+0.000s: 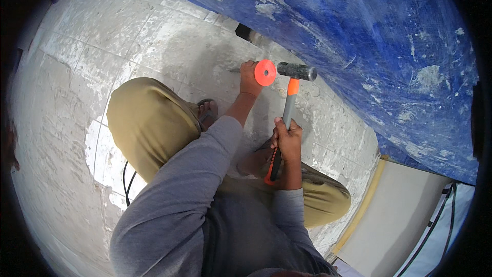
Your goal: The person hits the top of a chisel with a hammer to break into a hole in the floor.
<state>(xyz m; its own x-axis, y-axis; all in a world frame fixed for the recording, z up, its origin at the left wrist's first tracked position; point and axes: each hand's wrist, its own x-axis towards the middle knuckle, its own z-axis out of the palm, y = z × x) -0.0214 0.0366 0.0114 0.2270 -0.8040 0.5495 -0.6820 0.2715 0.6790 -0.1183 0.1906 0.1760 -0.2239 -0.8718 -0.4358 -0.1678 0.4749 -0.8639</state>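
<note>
My left hand [249, 79] is wrapped round a chisel [262, 76] with a round orange hand guard. The guard faces up toward me, with the dark struck end at its centre, and a short grey length of blade shows left of the fingers. Just right of the guard, a small gap away, is the dark steel head of a club hammer [289, 103]. My right hand [288, 137] grips its grey, black and orange handle at mid-length, and the handle's lower end reaches down past my wrist. My left palm hides the middle of the chisel.
Worn, white-stained tiles [128, 31] lie around my sandalled feet [207, 110]. A paint-spattered blue tarp [389, 46] hangs along the far and right side, with a dark block [243, 32] at its edge. Black cables [127, 182] run left of my leg. A pale yellow-edged panel [394, 210] stands lower right.
</note>
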